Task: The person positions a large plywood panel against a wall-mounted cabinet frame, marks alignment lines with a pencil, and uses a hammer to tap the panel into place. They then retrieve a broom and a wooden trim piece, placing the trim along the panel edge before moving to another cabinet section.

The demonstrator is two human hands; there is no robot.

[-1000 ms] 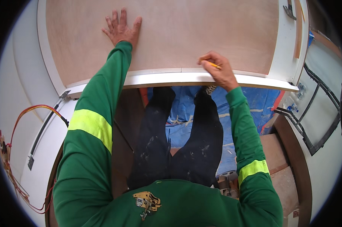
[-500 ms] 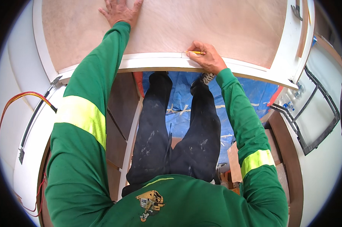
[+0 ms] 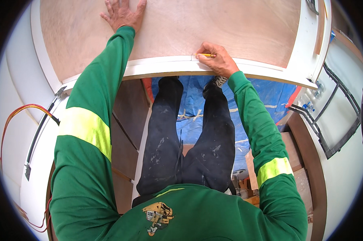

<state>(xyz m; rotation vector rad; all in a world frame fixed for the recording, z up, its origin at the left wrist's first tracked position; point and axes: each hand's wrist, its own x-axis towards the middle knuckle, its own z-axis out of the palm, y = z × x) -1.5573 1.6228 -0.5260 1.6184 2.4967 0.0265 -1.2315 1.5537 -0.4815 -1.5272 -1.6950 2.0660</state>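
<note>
Midway along the near edge of a brown panel (image 3: 213, 24), a person's right hand (image 3: 219, 60) pinches a yellow pencil (image 3: 208, 55) between its fingers at white trim (image 3: 161, 66); whether the tip touches is too small to tell. On the panel's left part, the left hand (image 3: 123, 17) lies with fingers spread, some fingertips cut off by the top of the view. Right of the panel, a dark tool (image 3: 312, 7) is cropped too, its kind unclear. Below the panel, 2 legs (image 3: 159, 136) partly hide a blue sheet (image 3: 252, 96).
</note>
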